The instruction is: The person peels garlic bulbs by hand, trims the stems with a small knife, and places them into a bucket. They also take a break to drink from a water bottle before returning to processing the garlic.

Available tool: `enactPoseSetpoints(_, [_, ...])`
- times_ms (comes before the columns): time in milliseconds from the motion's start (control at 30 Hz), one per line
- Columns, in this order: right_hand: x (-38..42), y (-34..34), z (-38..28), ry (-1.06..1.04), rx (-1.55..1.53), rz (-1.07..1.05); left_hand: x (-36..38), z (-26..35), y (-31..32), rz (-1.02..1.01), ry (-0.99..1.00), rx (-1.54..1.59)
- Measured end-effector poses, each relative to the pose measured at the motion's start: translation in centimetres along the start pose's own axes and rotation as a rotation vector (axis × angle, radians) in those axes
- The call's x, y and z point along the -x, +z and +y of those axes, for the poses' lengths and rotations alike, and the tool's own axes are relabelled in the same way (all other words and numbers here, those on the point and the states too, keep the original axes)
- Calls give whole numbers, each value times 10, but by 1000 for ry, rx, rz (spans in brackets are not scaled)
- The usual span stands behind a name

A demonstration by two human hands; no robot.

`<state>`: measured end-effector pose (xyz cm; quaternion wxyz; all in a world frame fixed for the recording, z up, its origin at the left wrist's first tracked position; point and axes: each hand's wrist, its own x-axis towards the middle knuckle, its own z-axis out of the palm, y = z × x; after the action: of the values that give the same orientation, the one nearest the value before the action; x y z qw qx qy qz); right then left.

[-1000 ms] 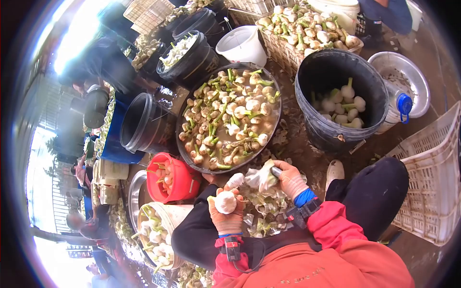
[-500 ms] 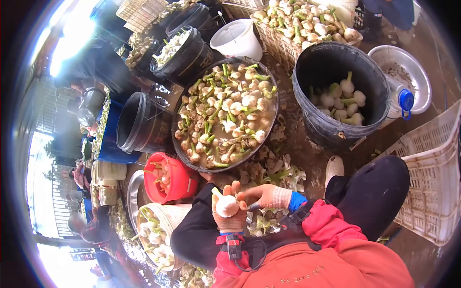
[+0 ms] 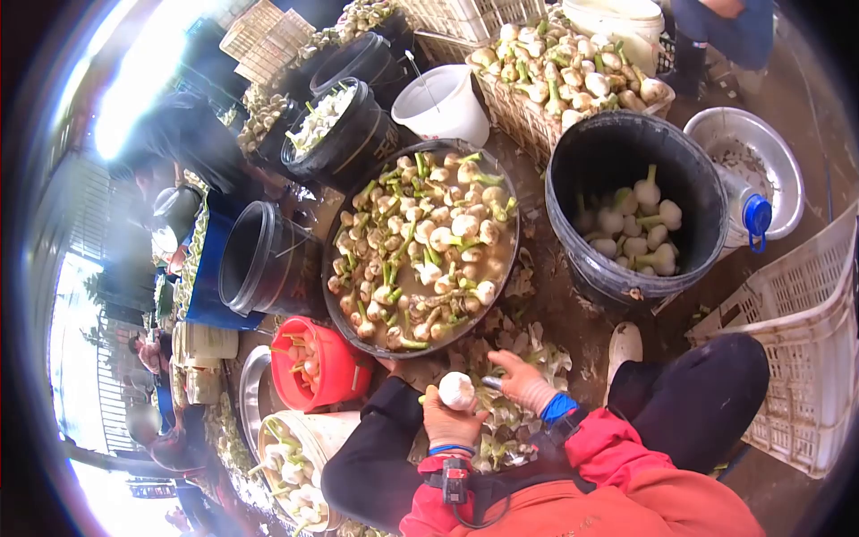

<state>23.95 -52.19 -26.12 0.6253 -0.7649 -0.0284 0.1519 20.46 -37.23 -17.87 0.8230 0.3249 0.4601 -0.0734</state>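
A white garlic bulb (image 3: pixel 456 390) with a green stem is held in the fingers of my left hand (image 3: pixel 450 421), in front of my lap. To its right, my right hand (image 3: pixel 523 380) is closed around a small metal tool (image 3: pixel 491 382), whose tip points toward the bulb without clearly touching it. Both hands wear pale orange gloves. Just beyond them is a wide round tub (image 3: pixel 510 268) of garlic bulbs in murky water. Peeled skins (image 3: pixel 537 349) lie on the ground below and beside my hands.
A black bucket (image 3: pixel 582 259) holding white bulbs stands at the right, near a metal basin (image 3: pixel 787 152) and white crate (image 3: pixel 787 358). At the left are a red bucket (image 3: pixel 349 376) and a cream bucket (image 3: pixel 335 421) of garlic. Other people (image 3: pixel 179 134) work at the far left.
My left hand has turned and moved right with the bulb, whose stem now points down-left. My right hand has shifted slightly right, away from the bulb. The view has tilted a little.
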Motion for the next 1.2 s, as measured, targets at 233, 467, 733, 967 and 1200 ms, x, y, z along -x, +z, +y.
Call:
enactPoseSetpoints(233, [-6, -5, 3, 319, -100, 77, -23, 17, 125, -289, 25, 123])
enactPoseSetpoints(467, [-11, -10, -21, 405, -136, -97, 31, 26, 234, -1199, 172, -221])
enactPoseSetpoints(733, [-24, -15, -4, 443, -302, 4, -200, 118, 183, -9, 1538, -1357])
enactPoseSetpoints(967, [-39, -15, 9, 508, -293, -3, -265, 176, 237, -109, 1028, -2781])
enactPoseSetpoints(1200, [-42, -26, -14, 538, -306, 28, -202, 184, 177, 228, 729, -2455])
